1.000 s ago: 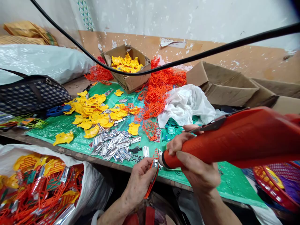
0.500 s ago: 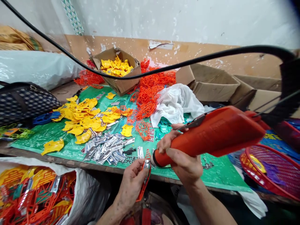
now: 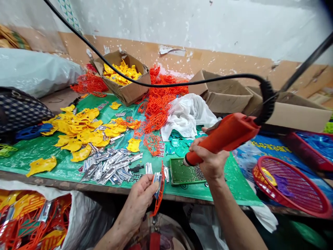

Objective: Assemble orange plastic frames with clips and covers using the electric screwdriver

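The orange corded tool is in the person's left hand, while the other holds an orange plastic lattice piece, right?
No: the head view shows the orange corded tool in the right hand; the left hand holds the orange plastic lattice piece.

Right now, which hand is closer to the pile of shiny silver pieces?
Left. The left hand, holding an orange frame, sits just below the silver pile; the right hand, gripping the orange tool, is farther right.

Small assembly workshop, workbench [image 3: 78, 185] heaped with plastic parts [image 3: 78, 126], cardboard boxes [image 3: 127, 92]
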`<act>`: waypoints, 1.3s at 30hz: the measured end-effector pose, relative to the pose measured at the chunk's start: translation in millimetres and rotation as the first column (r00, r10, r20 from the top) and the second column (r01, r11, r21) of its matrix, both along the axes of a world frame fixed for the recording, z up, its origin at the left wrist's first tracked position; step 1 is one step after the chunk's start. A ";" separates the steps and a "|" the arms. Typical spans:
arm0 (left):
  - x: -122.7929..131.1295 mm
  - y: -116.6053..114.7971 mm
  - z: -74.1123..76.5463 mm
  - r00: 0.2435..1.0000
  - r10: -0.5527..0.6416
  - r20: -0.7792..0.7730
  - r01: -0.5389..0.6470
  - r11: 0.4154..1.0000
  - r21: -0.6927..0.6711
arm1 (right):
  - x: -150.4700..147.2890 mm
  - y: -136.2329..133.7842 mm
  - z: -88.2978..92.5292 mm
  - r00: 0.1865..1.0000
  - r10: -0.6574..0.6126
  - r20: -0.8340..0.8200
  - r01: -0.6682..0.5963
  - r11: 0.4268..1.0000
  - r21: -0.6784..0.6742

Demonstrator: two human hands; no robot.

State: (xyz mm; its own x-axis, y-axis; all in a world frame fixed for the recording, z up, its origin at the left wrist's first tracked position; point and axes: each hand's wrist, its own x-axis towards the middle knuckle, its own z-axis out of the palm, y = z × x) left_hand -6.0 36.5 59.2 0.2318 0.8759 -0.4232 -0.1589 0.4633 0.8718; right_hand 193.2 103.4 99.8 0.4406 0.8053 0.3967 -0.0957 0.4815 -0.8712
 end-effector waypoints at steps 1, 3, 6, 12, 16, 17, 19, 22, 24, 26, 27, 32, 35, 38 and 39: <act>0.4 0.4 -0.2 1.000 -0.011 -0.011 0.011 1.000 0.001 | 0.8 2.2 -3.9 1.000 -0.014 0.008 0.014 1.000 -0.008; 1.5 1.5 -1.2 0.999 -0.018 -0.036 0.019 1.000 0.008 | 1.8 4.9 -8.7 0.999 -0.030 0.015 0.030 0.999 -0.029; 2.7 3.8 -4.4 0.998 -0.004 -0.065 0.006 1.000 0.023 | 1.9 5.8 -10.5 1.000 -0.015 0.002 0.015 0.998 -0.056; 0.9 8.3 -8.6 0.993 -0.058 -0.102 0.064 0.996 0.062 | 0.6 8.9 -11.4 0.999 -0.030 -0.011 0.030 0.998 -0.053; -0.5 11.3 2.1 0.983 -0.097 -0.154 0.109 0.991 0.073 | 1.7 13.9 -12.9 0.997 -0.080 -0.008 0.080 0.996 -0.032; -0.5 12.4 5.5 0.982 -0.087 -0.166 0.101 0.992 0.077 | 2.2 14.6 -13.2 0.996 -0.086 0.000 0.086 0.996 -0.030; -0.4 14.4 11.3 0.980 -0.058 -0.189 0.077 0.992 0.096 | 3.0 15.1 -13.7 0.995 -0.100 0.029 0.101 0.994 -0.045; -0.4 16.6 15.0 0.977 -0.041 -0.212 0.067 0.990 0.120 | 3.7 14.4 -14.3 0.989 -0.123 0.078 0.130 0.988 -0.085; -1.0 17.2 14.1 0.976 -0.047 -0.211 0.073 0.991 0.113 | 3.9 13.7 -14.4 0.987 -0.133 0.089 0.141 0.986 -0.089; -2.3 17.1 11.5 0.977 -0.061 -0.204 0.083 0.992 0.099 | 3.9 13.2 -14.6 0.987 -0.136 0.086 0.142 0.987 -0.079; -3.1 17.0 10.1 0.978 -0.068 -0.198 0.088 0.992 0.095 | 4.0 13.0 -14.7 0.987 -0.135 0.089 0.142 0.987 -0.079; -7.1 17.9 6.6 0.984 -0.110 -0.143 0.124 0.988 0.090 | 4.1 12.8 -16.9 0.987 -0.122 0.109 0.134 0.985 -0.111; -7.1 20.6 10.1 0.980 -0.158 -0.119 0.170 0.980 0.099 | 4.0 13.5 -17.7 0.987 -0.123 0.105 0.135 0.984 -0.113; -6.5 24.7 15.2 0.972 -0.182 -0.147 0.198 0.975 0.102 | 3.4 14.7 -17.2 0.987 -0.113 0.113 0.125 0.986 -0.112; -6.7 26.3 16.3 0.966 -0.182 -0.181 0.204 0.973 0.108 | 3.1 15.1 -16.9 0.988 -0.109 0.113 0.121 0.987 -0.109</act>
State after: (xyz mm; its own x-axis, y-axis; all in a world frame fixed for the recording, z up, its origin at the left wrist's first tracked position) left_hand -12.7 62.8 75.5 0.3361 0.8699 -0.3611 0.0773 0.3566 0.9311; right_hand 196.3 118.5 82.9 0.4931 0.7950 0.3534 0.0503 0.3794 -0.9239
